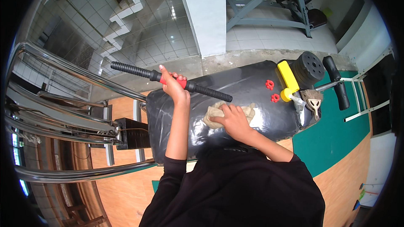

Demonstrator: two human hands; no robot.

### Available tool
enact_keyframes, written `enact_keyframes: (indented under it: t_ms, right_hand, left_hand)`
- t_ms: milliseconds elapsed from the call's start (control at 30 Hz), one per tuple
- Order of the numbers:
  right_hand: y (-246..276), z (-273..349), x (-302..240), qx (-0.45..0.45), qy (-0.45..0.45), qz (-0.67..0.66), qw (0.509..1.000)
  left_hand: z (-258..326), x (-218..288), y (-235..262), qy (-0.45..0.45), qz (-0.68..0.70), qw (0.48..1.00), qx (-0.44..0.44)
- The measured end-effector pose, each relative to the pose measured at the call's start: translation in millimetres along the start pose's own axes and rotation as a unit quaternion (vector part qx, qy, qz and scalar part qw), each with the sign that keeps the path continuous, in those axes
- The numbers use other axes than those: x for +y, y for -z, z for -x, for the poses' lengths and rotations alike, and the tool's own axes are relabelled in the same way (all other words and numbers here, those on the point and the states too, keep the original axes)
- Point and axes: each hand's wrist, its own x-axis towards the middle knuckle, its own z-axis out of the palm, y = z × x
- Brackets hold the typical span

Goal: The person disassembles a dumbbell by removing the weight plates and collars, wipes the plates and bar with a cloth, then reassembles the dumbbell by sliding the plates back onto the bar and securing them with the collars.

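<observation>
My left hand [172, 85] is closed round the red middle of a dumbbell bar [208, 91], which has black threaded ends. The bar is held up over the left part of a black padded bench [256, 73], slanting down to the right. On the bench top, my right hand [235, 121] is closed on a crumpled beige cloth [213, 117], just below the bar's right end. Two red star-shaped collars [269, 85] lie to the right of the cloth. Beyond them a yellow spray bottle [288, 76] lies on its side.
Black weight plates [308, 68] and a brush [314, 103] sit at the bench's right end, near black foam rollers [332, 73]. Chrome rails [84, 75] run in from the left. A white pillar [206, 17] and a grey metal frame [269, 0] stand beyond the bench.
</observation>
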Motion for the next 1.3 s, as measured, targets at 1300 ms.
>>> enact_keyframes:
  t_ms: [1300]
  right_hand:
    - [25, 1, -9, 0.031, -0.124, -0.321, 0.939]
  left_hand:
    - [27, -18, 42, 0.309, -0.049, 0.909, -0.277]
